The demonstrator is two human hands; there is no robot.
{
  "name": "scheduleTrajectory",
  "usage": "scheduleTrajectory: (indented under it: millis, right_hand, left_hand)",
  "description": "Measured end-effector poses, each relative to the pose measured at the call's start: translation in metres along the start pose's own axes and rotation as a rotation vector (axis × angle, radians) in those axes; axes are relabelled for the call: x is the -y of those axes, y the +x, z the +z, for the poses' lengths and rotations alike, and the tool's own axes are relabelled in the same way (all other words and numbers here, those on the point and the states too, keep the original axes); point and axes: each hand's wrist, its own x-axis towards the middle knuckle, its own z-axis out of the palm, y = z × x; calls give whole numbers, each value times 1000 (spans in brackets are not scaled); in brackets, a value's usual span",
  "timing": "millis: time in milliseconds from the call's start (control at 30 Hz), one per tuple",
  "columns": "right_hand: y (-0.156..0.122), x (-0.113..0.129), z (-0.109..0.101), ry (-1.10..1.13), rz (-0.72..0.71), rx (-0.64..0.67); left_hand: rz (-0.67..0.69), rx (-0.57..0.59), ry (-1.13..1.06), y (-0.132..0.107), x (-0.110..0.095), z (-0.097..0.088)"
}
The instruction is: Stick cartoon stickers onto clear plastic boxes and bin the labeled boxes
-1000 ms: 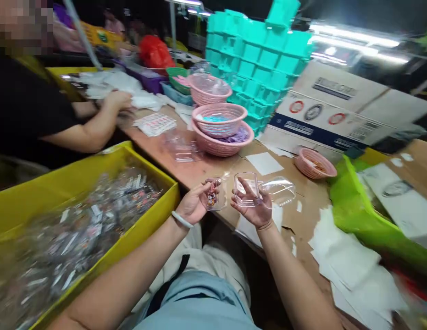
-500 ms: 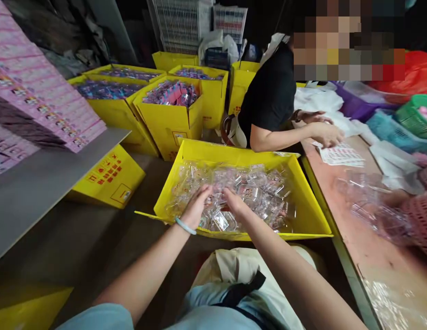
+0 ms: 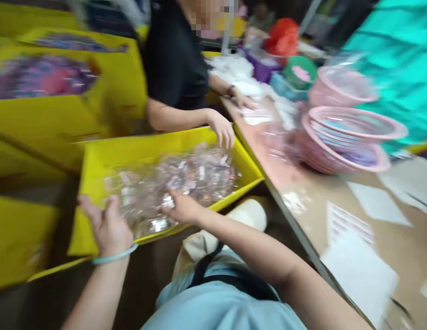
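A yellow box (image 3: pixel 130 149) in front of me holds a heap of clear plastic packs (image 3: pixel 202 176), blurred by motion, with small printed parts inside. My left hand (image 3: pixel 110 229), with a pale band at its wrist, is raised at the box's near left side, its fingers spread and nothing in them. Over the near edge reaches my right hand (image 3: pixel 184 207), thumb and finger apart, at the shiny packs; whether it touches them is blurred. A co-worker's hand (image 3: pixel 222 130) hangs over the far right corner of the box.
On the right, a table (image 3: pixel 302 220) bears white sheets (image 3: pixel 361 275), a sticker sheet (image 3: pixel 347 222) and pink baskets (image 3: pixel 340 160). The co-worker's other hand (image 3: pixel 246 101) rests on papers. Filled yellow cartons (image 3: pixel 44 119) stand at the left; turquoise sheeting (image 3: pixel 399 68) hangs behind.
My view has swung right. My hands, close together over the packs before, are now apart, the left one at the box's left side. One of the co-worker's hands has moved from the papers to the box.
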Motion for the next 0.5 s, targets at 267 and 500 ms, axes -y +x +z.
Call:
scheduleTrajectory:
  millis: [267, 500]
  right_hand:
    - [-237, -60, -135, -603, 55, -725]
    - [-442, -136, -122, -489, 515, -1319]
  left_hand:
    - [-91, 1183, -52, -174, -8, 166]
    - [-563, 1889, 198, -316, -7, 232]
